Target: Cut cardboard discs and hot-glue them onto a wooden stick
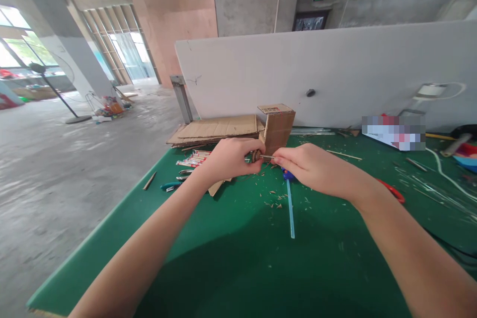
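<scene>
Above the green table, my left hand point(235, 155) is closed around a small round brown piece point(256, 155) that looks like rolled or stacked cardboard. My right hand point(298, 161) pinches a thin stick point(267, 157) between thumb and fingers. The stick's other end meets the round piece; whether it goes into it cannot be made out. Just behind my hands stands an upright folded cardboard form point(279, 129). Below my right hand lies a blue glue gun point(287, 174), mostly hidden, with a pale blue glue stick point(290, 208) pointing toward me.
Flat cardboard sheets point(219, 127) lie at the back left of the green table point(238, 258). Near my left forearm are red-and-white wrapped sticks point(194, 159) and teal-handled pliers point(171, 186). Cardboard scraps are scattered mid-table. Red-handled scissors point(391, 190) and clear sticks point(428, 186) lie right; a white panel point(335, 69) stands behind.
</scene>
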The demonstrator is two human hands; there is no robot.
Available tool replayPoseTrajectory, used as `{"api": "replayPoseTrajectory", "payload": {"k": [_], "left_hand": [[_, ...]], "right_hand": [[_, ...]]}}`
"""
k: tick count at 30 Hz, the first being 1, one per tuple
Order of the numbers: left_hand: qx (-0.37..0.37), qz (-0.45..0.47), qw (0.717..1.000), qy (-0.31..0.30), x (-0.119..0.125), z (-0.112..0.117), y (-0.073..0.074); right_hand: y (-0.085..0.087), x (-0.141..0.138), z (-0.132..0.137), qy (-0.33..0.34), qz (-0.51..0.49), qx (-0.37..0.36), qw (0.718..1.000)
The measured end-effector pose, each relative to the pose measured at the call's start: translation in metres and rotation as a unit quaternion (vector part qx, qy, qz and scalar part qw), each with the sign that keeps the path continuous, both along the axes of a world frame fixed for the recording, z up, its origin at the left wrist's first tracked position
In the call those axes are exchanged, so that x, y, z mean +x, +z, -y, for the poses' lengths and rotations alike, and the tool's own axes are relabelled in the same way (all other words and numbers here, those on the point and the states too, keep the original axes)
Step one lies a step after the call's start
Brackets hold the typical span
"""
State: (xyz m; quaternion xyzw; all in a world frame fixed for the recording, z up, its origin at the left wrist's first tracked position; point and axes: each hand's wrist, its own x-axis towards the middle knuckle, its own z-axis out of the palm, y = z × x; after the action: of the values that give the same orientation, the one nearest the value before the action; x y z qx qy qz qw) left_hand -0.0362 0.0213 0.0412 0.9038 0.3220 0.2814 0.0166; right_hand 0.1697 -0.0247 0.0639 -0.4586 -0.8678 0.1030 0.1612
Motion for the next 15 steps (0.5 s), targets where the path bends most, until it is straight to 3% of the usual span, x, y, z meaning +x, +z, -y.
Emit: {"api": "replayPoseTrajectory", "payload": {"k": [4, 7, 12, 15], "left_hand": [[0.056, 0.007, 0.998, 0.022, 0.001, -0.003, -0.006], [0.024, 0.050, 0.998, 0.004, 0.002, -0.005, -0.007], [-0.119, 0.074, 0.989, -0.053, -0.006, -0.006, 0.002], [-0.300, 0.029, 0.948, -0.107, -0.017, -0.007, 0.009]], "right_hand": [[0.000, -0.001, 0.001, -0.010, -0.017, -0.018, 1.000], [-0.001, -0.004, 0.005, -0.019, 0.032, 0.036, 0.999], [-0.002, -0.010, 0.014, -0.010, 0.160, 0.179, 0.971], [-0.001, -0.015, 0.021, 0.021, 0.198, 0.217, 0.956]]}}
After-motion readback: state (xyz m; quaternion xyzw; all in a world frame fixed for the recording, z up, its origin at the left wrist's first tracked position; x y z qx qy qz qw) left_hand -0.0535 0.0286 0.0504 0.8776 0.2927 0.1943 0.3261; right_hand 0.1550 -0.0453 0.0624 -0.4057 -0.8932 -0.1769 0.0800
